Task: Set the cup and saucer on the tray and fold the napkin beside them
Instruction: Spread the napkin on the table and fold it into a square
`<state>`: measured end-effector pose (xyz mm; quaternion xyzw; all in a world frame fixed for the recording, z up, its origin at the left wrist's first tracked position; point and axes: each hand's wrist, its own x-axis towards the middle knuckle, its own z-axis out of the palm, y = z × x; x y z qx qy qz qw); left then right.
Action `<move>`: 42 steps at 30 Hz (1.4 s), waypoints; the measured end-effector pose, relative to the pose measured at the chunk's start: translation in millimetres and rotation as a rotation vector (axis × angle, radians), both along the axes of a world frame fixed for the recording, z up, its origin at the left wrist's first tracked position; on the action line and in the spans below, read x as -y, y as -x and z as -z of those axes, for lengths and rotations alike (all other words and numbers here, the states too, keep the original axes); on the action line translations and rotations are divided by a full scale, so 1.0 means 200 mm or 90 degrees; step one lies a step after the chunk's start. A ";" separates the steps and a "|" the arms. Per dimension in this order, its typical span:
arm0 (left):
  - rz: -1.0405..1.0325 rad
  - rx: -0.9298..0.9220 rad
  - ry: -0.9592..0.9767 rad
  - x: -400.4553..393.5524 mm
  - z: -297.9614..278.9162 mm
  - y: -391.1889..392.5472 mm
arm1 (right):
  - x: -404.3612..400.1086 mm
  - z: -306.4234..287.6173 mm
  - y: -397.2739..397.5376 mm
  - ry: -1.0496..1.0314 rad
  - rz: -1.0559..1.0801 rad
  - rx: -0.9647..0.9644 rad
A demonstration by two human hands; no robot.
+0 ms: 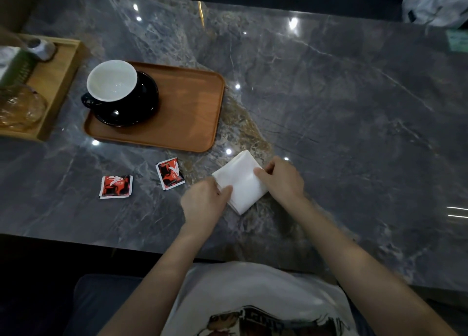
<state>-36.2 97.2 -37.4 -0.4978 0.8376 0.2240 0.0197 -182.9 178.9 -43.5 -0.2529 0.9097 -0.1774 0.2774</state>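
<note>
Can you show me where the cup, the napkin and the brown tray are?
cup (112,81): head view, on its white inside.
napkin (240,181): head view, middle of the white folded paper.
brown tray (190,107): head view, on its bare floor.

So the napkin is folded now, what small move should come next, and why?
Probably lift the napkin and lay it on the tray's bare part beside the saucer. Both hands pinch it on the table, off the tray.
</note>
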 end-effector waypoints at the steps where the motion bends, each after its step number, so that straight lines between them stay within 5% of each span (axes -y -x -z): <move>1: 0.063 -0.019 0.072 0.01 -0.01 0.01 | 0.00 0.00 -0.01 0.015 -0.005 -0.019; 5: 0.392 -0.089 0.281 0.02 0.05 0.07 | -0.01 0.02 -0.06 0.067 -0.133 -0.169; 10: 0.551 0.033 0.254 0.07 0.14 0.09 | 0.00 0.07 -0.11 0.034 -0.197 -0.254; 22: 0.541 0.023 0.224 0.08 0.19 0.09 | -0.17 0.18 -0.33 -0.078 -0.224 -0.232; 42: 0.531 0.029 0.257 0.10 0.23 0.10 | -0.30 0.16 -0.46 -0.022 -0.383 -0.267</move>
